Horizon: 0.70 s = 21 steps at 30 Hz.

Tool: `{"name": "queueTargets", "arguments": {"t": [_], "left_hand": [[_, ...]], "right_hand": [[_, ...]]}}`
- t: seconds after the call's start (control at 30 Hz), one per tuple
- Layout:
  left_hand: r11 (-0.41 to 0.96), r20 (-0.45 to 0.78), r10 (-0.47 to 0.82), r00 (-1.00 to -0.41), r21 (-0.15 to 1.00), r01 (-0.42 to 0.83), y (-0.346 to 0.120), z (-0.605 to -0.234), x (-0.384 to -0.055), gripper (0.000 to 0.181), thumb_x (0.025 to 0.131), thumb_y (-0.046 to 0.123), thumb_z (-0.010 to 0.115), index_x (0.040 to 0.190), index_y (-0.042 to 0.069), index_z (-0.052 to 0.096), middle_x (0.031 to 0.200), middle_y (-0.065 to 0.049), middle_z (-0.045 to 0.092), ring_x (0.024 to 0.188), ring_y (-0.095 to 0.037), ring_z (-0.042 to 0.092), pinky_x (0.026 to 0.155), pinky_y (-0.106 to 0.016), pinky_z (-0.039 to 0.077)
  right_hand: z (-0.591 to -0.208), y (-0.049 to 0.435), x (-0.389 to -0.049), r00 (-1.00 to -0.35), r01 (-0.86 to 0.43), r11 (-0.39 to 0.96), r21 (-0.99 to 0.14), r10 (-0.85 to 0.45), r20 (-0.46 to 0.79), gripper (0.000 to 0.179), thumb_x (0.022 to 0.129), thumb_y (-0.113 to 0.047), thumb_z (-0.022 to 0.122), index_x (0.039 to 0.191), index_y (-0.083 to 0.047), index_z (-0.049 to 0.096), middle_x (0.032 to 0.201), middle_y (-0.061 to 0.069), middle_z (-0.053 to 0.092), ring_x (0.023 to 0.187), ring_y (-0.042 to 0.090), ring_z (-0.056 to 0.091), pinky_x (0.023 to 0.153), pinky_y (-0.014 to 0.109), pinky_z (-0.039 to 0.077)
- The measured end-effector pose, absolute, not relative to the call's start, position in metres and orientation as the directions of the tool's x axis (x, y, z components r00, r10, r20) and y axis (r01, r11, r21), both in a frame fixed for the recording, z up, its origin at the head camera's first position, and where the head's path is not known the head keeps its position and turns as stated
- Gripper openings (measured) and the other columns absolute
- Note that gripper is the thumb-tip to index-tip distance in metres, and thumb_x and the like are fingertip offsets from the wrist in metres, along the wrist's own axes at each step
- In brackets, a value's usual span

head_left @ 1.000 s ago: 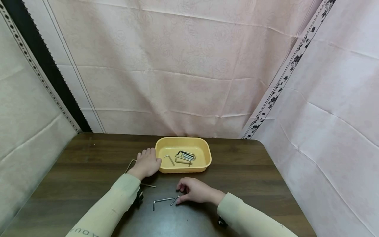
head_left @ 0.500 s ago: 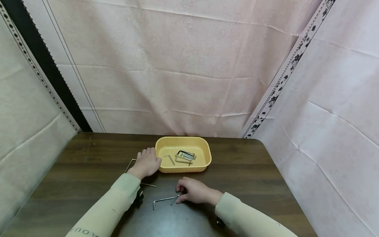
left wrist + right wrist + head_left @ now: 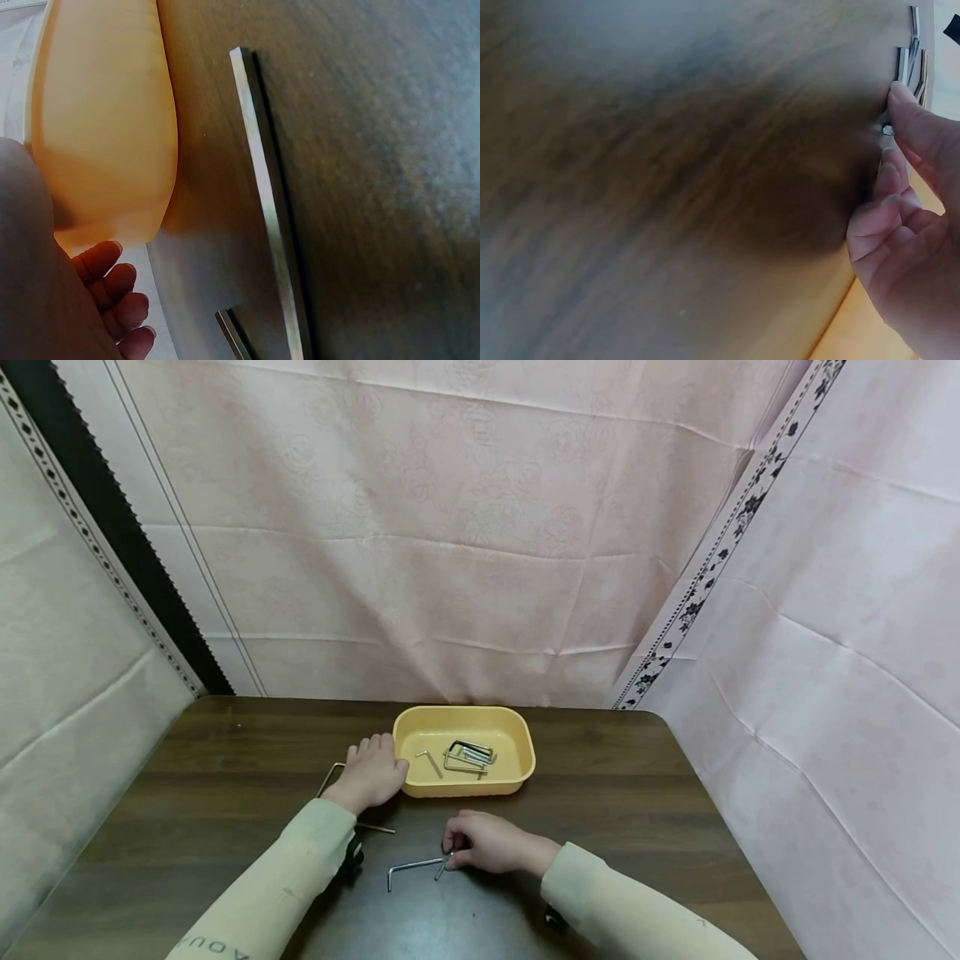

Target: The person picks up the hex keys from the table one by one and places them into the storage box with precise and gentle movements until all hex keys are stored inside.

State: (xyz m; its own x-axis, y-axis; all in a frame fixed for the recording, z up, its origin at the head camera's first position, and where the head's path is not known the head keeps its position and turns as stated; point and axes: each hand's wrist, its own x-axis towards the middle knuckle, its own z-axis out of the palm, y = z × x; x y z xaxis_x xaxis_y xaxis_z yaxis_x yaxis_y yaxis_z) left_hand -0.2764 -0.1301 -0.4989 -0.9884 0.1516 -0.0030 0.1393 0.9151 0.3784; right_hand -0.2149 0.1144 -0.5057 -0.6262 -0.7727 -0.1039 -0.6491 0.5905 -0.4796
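In the head view my left hand (image 3: 371, 772) rests against the left end of a yellow plastic tray (image 3: 464, 789), its thumb at the rim. The left wrist view has its relaxed fingers (image 3: 118, 286) beside the tray wall. My right hand (image 3: 491, 843) is low over the table and pinches a small hex key (image 3: 440, 871) between thumb and forefinger; the key's end (image 3: 887, 130) shows by the thumb in the right wrist view. A longer silver hex key (image 3: 412, 866) lies just left of it. Partly behind my left wrist lies a large hex key (image 3: 377, 829).
Inside the tray are a small hex key (image 3: 431, 763) and a cluster of several more hex keys (image 3: 471, 757). The dark wooden table (image 3: 622, 810) ends at a pale cloth curtain (image 3: 465, 593) at the back, with more cloth at both sides.
My right hand has shifted slightly left, and its thumb and forefinger have closed on the small hex key, which has tilted a little. My left hand and the tray stay in place.
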Motion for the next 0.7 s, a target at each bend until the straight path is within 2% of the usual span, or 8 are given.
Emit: {"name": "queueTargets", "arguments": {"t": [0.17, 0.33, 0.7], "left_hand": [[0.916, 0.002, 0.149, -0.989, 0.377, 0.139, -0.13, -0.4993, -0.2765, 0.039, 0.096, 0.032, 0.042, 0.115, -0.002, 0.046, 0.107, -0.016, 0.047, 0.099, -0.034, 0.042, 0.087, -0.051, 0.029], [0.915, 0.007, 0.148, -0.989, 0.379, 0.139, -0.13, -0.5006, -0.2768, 0.039, 0.095, 0.032, 0.043, 0.114, -0.002, 0.046, 0.106, -0.016, 0.047, 0.098, -0.033, 0.042, 0.086, -0.051, 0.029], [0.911, 0.005, 0.15, -0.989, 0.388, 0.14, -0.1302, -0.5006, -0.2769, 0.037, 0.095, 0.031, 0.042, 0.113, -0.001, 0.046, 0.104, -0.015, 0.047, 0.096, -0.032, 0.041, 0.085, -0.05, 0.029]], "right_hand": [[-0.5035, 0.1126, -0.2152, -0.596, -0.664, 0.566, -0.489, -0.795, -0.112, 0.013, 0.085, -0.026, 0.074, 0.084, -0.021, 0.063, 0.084, -0.009, 0.055, 0.076, 0.003, 0.052, 0.068, 0.017, 0.04], [-0.5033, 0.1146, -0.2147, -0.592, -0.671, 0.562, -0.484, -0.799, -0.107, 0.014, 0.086, -0.025, 0.074, 0.082, -0.02, 0.061, 0.082, -0.008, 0.054, 0.075, 0.005, 0.052, 0.067, 0.016, 0.04], [-0.5062, 0.1189, -0.2123, -0.646, -0.64, 0.611, -0.466, -0.756, -0.104, 0.016, 0.089, -0.024, 0.07, 0.084, -0.019, 0.056, 0.079, -0.012, 0.05, 0.07, 0.001, 0.047, 0.064, 0.018, 0.04]]}}
